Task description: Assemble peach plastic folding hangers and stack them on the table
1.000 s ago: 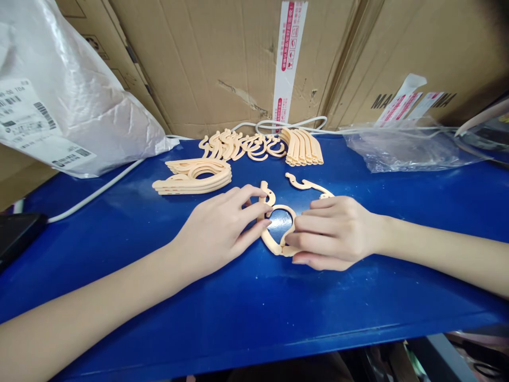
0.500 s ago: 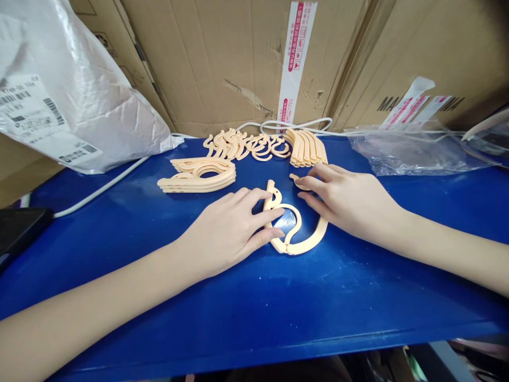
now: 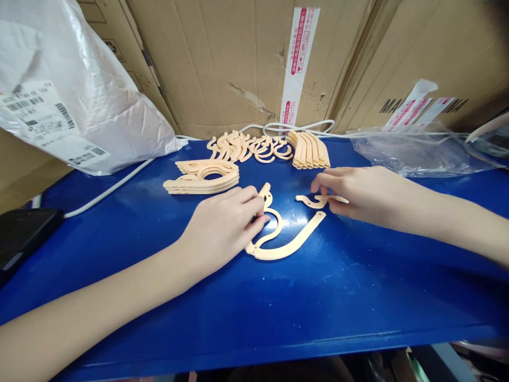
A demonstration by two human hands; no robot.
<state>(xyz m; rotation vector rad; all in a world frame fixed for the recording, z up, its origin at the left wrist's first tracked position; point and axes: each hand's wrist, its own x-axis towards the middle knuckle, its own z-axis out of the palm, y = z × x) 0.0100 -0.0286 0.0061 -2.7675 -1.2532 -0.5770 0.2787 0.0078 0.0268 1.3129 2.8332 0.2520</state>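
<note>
A beige plastic folding hanger (image 3: 292, 249) lies partly unfolded on the blue table, one curved arm reaching right with a hole at its end. My left hand (image 3: 228, 223) is closed on the hanger's left side, covering part of it. My right hand (image 3: 353, 193) pinches a beige curved hook piece (image 3: 312, 202) just above the table, apart from the hanger arm's tip. Behind my left hand sits a stack of similar folded hangers (image 3: 202, 185). Farther back lie a pile of loose hook pieces (image 3: 238, 146) and a row of curved hanger arms (image 3: 309, 150).
Cardboard boxes (image 3: 214, 58) stand along the back. A white parcel bag (image 3: 115, 106) leans at the left, above a black phone (image 3: 26, 233). A clear plastic bag (image 3: 421, 151) lies at the back right, and a white cable (image 3: 107, 188) crosses the table.
My right hand has lifted the hook piece and moved right, off the hanger arm. My left hand has closed on the hanger, which has shifted left and turned.
</note>
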